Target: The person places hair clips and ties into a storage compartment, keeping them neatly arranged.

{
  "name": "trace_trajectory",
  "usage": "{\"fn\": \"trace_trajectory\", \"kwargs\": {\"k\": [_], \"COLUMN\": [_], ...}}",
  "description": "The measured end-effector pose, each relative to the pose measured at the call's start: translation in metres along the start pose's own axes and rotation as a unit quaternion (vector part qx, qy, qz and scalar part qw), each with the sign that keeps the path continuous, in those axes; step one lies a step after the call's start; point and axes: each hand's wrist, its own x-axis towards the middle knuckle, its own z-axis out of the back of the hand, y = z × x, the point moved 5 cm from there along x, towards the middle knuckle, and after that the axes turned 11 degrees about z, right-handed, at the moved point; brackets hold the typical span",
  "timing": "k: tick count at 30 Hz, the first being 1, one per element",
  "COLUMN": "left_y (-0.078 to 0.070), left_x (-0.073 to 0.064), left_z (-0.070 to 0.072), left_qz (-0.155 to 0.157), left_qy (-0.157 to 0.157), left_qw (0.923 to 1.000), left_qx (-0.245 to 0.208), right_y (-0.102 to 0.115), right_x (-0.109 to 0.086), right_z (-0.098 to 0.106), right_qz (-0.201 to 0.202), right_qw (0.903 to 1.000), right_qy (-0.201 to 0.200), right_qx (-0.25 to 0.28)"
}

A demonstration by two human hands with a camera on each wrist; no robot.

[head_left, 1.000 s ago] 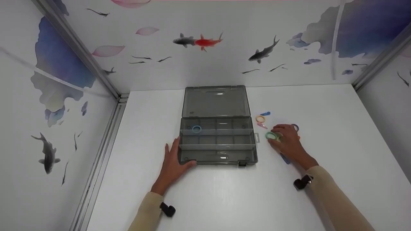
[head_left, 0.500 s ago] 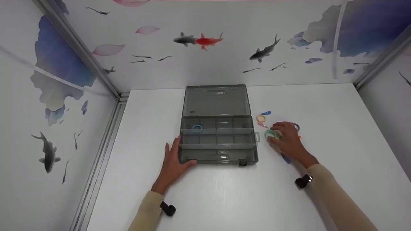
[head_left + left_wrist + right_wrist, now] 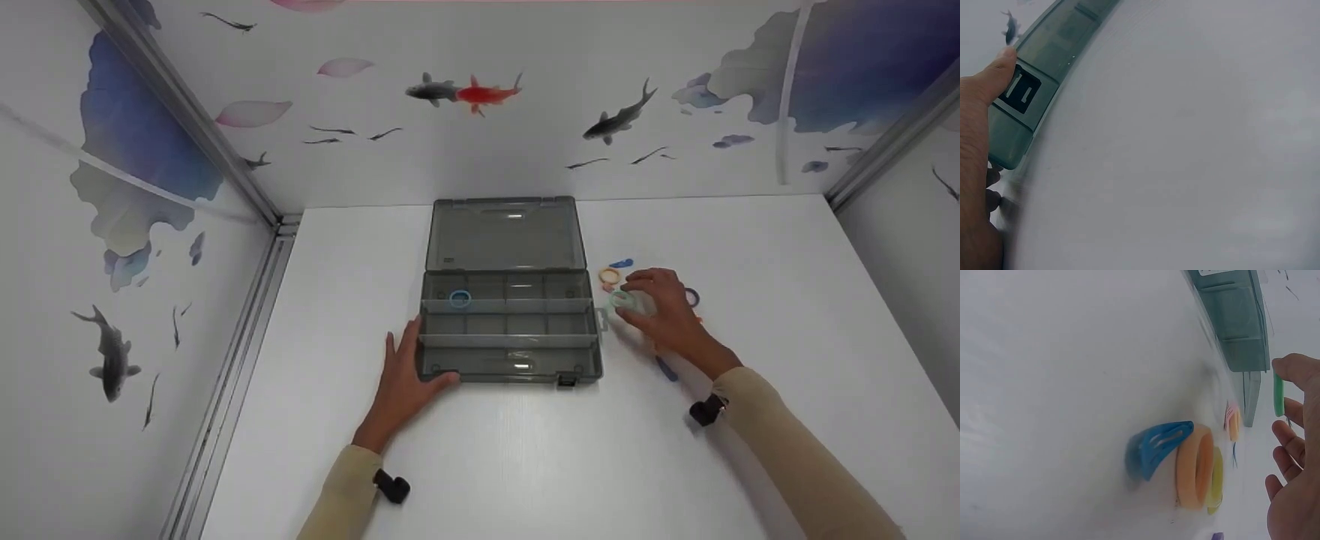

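Observation:
A translucent grey compartment box [image 3: 517, 380] lies on the table with its lid [image 3: 506, 236] folded back. My left hand [image 3: 401, 382] rests at the box's near left corner, thumb on the front wall, fingers along the left side. A light blue hair tie [image 3: 451, 298] sits in the back row of compartments. Just right of the box, my right hand [image 3: 666, 311] pinches a green hair tie [image 3: 1279, 394] between thumb and index finger. In the right wrist view this tie stands on edge, above the table, and the other fingers are loosely bent.
Around my right hand lie a blue snap hair clip [image 3: 1165, 439], a peach hair tie [image 3: 1187, 472], a yellow hair tie [image 3: 1217, 478] and a purple hair tie [image 3: 693, 298]. Farther back are an orange hair tie [image 3: 610, 269], a pink clip [image 3: 608, 287] and another blue clip [image 3: 622, 263]. Printed walls enclose the table.
My right hand has lifted the green hair tie and shifted slightly away from me and left toward the box. The left hand and the box stay where they were.

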Motion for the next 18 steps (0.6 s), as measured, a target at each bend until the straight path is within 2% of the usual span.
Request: {"fn": "trace_trajectory", "kwargs": {"k": [9, 18], "left_y": [0.0, 0.0], "left_x": [-0.001, 0.0], "left_z": [0.0, 0.0], "left_qz": [0.002, 0.014], "left_qy": [-0.002, 0.001], "left_qw": [1.0, 0.9999], "left_qx": [0.001, -0.003], "right_y": [0.007, 0.013], "right_x": [0.02, 0.038], "right_z": [-0.005, -0.02], "right_qz": [-0.004, 0.036], "right_qw": [0.9994, 0.9979], "right_qy": [0.032, 0.047], "right_qx": [0.014, 0.026]}}
